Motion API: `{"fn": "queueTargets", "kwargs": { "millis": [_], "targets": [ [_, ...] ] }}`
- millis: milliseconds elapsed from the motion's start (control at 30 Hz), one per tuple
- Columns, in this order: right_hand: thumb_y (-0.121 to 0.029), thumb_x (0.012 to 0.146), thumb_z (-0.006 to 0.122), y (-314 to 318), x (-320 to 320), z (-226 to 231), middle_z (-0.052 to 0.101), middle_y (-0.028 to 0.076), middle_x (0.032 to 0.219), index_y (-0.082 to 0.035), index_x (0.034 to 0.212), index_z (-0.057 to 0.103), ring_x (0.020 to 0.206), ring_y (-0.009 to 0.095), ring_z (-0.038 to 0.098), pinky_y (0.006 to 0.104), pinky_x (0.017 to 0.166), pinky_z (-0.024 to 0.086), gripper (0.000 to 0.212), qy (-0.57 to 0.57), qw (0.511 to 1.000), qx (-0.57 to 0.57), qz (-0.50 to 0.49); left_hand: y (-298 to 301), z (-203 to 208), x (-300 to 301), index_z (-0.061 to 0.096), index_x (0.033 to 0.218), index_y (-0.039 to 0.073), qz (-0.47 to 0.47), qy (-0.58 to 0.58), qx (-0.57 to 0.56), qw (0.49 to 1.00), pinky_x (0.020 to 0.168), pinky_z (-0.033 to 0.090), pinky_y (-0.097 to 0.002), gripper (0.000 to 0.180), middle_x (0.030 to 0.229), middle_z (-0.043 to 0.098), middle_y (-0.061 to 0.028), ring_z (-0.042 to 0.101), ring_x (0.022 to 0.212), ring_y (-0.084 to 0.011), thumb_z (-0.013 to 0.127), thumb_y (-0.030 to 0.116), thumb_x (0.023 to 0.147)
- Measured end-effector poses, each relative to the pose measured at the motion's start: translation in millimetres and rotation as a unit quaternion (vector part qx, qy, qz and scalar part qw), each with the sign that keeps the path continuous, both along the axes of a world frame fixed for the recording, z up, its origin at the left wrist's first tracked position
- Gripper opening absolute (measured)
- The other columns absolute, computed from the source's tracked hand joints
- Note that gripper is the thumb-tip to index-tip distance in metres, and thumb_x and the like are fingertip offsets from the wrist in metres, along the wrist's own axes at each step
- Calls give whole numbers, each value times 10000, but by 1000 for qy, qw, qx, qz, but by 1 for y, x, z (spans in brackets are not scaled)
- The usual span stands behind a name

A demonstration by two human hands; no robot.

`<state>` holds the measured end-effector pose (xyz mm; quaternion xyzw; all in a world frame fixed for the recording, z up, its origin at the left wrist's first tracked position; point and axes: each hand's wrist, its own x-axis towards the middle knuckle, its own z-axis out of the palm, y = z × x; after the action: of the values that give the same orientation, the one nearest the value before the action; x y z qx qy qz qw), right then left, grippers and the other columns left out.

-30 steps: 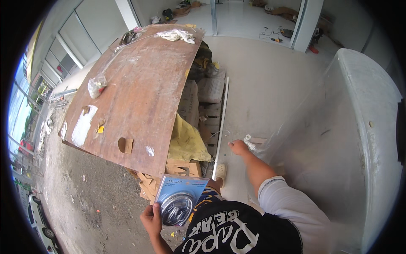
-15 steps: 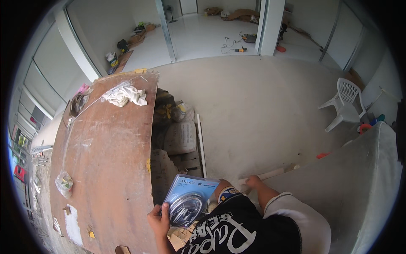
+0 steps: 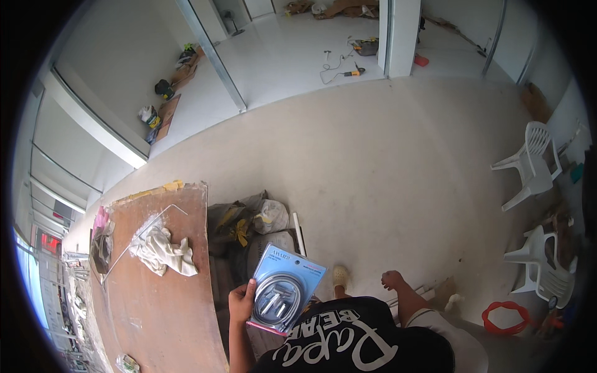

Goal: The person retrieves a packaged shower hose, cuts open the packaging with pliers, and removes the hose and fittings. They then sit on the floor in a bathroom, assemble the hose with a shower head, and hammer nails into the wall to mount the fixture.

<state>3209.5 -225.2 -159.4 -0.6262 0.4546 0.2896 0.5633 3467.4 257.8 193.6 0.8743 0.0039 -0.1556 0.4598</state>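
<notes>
My left hand (image 3: 241, 300) grips the lower left edge of a blister pack (image 3: 288, 290), thumb on its front. Behind the clear plastic lies a coiled silver metal hose with small chrome fittings, on a blue card. The pack is tilted in front of my black shirt. My right hand (image 3: 392, 280) hangs beside my body above the floor, fingers loosely curled and slightly apart, with nothing seen in it. On my left stands a brown board-topped table (image 3: 149, 298) bearing a crumpled white cloth (image 3: 163, 250) and a thin bent rod (image 3: 127, 248).
Filled sacks (image 3: 271, 216) and a white pipe (image 3: 299, 234) lie beside the table. White plastic chairs (image 3: 533, 168) and a red ring-shaped object (image 3: 505, 317) are at the right. A corded power tool (image 3: 354, 72) rests on the white floor ahead, beyond metal posts (image 3: 214, 59).
The view has moved forward and turned, so the table sits lower and a second chair shows. My left hand still holds the pack. My right hand has swung slightly right, away from the pipe-like lengths.
</notes>
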Motion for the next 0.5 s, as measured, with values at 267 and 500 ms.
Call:
{"fn": "queueTargets", "kwargs": {
  "millis": [267, 500],
  "targets": [
    [-359, 1024, 655, -227, 309, 118, 779, 156, 933, 11, 977, 744, 742, 283, 729, 432, 753, 591, 383, -140, 931, -322, 101, -164, -25, 244, 799, 991, -61, -1, 177, -91, 980, 739, 513, -276, 584, 871, 752, -39, 634, 771, -94, 694, 512, 1044],
    [-372, 1057, 625, -388, 382, 13, 703, 100, 722, -33, 884, 713, 605, 247, 673, 429, 575, 540, 391, -73, 969, -123, -201, -334, -83, 485, 758, 1143, -123, -71, 260, -66, 961, 882, 550, -339, 732, 1046, 780, -157, 704, 943, -179, 642, 593, 1039]
  ]
}}
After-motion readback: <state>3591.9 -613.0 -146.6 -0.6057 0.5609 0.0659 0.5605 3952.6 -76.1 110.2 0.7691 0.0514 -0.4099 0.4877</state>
